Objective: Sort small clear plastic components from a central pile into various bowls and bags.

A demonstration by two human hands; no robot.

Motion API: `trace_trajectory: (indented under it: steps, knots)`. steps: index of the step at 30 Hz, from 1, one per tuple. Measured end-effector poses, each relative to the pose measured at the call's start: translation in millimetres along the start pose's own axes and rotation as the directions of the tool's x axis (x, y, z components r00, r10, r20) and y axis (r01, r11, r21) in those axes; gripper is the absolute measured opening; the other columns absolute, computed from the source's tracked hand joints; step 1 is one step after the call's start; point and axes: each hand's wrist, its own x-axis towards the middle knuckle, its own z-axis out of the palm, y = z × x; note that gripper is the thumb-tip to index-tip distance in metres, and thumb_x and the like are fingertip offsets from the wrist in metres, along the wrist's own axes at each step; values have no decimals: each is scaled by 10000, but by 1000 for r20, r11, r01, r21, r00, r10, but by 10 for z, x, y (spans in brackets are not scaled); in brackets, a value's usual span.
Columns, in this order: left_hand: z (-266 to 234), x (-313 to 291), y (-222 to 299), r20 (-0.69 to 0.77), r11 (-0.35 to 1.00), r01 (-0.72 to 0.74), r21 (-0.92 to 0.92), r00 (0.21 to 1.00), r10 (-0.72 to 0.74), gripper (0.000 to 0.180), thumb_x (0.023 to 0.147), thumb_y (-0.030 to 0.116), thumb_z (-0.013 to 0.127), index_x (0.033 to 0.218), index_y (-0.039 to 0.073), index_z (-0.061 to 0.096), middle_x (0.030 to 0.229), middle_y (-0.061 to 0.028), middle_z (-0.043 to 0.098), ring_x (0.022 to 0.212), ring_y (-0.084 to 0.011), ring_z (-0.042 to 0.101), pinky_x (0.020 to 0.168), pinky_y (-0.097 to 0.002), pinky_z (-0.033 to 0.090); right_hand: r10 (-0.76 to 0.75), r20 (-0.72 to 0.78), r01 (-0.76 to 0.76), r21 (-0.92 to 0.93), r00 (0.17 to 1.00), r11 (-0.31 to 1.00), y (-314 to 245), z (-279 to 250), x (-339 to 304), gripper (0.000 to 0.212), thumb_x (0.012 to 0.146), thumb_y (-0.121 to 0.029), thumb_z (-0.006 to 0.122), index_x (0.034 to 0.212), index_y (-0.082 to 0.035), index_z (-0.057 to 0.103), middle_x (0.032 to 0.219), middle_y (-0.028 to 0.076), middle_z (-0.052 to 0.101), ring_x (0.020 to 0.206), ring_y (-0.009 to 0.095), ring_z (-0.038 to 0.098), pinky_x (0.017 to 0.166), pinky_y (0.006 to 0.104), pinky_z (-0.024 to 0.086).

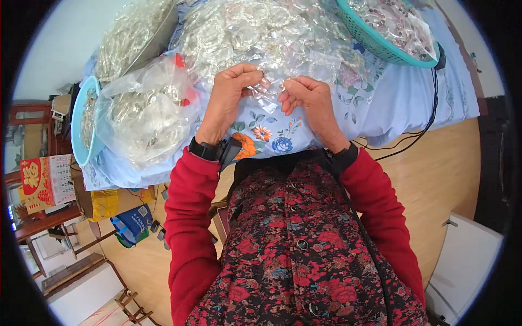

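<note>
Between my two hands a small clear plastic bag (265, 99) is stretched over the near part of the table. My left hand (235, 89) pinches its left side, thumb and fingers closed. On the other side my right hand (309, 100) grips it with thumb and forefinger, the other fingers curled. Whether anything lies inside this bag is hard to make out. Just beyond my hands spreads a large heap of clear packets (244, 32) with pale, shiny contents.
A flowered blue cloth (375, 117) covers the table. Left stand a big clear bag of packets (144, 119), a light-blue basin (81, 146) and a packet-filled container (157, 38). A teal basket (375, 49) sits far right, and a black cable (435, 103) hangs over the right edge.
</note>
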Motion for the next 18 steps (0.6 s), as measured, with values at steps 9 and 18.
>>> trace_trajectory:
  steps: [9,18]
  knots:
    - [-132,-65,181,-56,991,47,-128,997,-55,68,792,108,610,773,44,625,672,-7,591,587,-84,534,519,-226,424,-54,-143,62,47,988,997,45,40,-69,202,903,-162,522,889,31,579,709,87,607,534,121,536,512,237,447]
    - [-1060,598,1143,-350,785,-475,-397,869,349,58,825,66,556,800,16,567,775,-52,584,709,-121,586,617,-256,486,-50,-44,52,38,998,998,100,19,-35,227,928,-190,521,951,31,570,752,100,617,579,142,576,547,249,478]
